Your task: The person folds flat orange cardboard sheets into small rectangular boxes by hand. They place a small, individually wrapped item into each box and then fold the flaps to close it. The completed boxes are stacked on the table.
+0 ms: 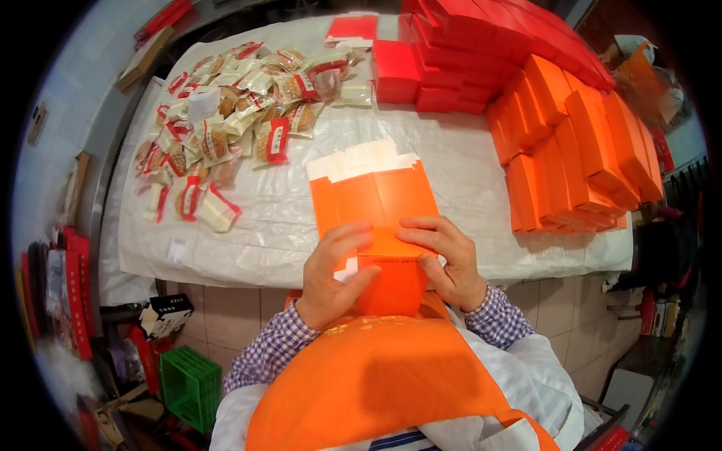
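At the near edge of the table I hold an orange box upright between both hands, close to my apron. My left hand grips its left side, with the thumb on the near face and the fingers over the top. From the right, my right hand presses its fingers on the top and its thumb along the upper edge. Just beyond the hands lie flat orange carton blanks with white flaps at their far end. The underside of the box is hidden.
Wrapped round pastries in clear and red packets are heaped at the left of the white-sheeted table. Orange boxes are stacked at the right, red boxes behind them. A green crate stands on the floor at left.
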Motion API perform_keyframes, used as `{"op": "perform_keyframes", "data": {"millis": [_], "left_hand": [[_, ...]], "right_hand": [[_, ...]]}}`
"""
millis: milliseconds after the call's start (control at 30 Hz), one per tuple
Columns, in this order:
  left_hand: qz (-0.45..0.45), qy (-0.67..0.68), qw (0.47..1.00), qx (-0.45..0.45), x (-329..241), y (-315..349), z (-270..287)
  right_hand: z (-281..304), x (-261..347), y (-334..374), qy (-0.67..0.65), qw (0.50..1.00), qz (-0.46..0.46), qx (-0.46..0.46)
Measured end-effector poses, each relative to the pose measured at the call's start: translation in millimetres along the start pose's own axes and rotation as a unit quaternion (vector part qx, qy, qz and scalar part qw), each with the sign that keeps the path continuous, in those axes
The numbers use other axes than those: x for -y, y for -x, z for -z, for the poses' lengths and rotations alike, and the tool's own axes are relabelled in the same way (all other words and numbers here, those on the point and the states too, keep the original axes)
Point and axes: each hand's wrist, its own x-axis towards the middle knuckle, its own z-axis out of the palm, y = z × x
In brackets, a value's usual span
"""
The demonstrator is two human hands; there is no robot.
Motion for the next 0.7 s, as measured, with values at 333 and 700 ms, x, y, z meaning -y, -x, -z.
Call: {"op": "perform_keyframes", "data": {"millis": [333, 700], "left_hand": [[0.032, 0.014, 0.999, 0.018, 11, 7, 0], [0.055, 0.095, 0.994, 0.012, 15, 7, -9]], "right_hand": [[6, -7, -7, 0.023, 0.999, 0.023, 0.039], [11, -14, -10, -0.004, 0.999, 0.0, 0.05]]}}
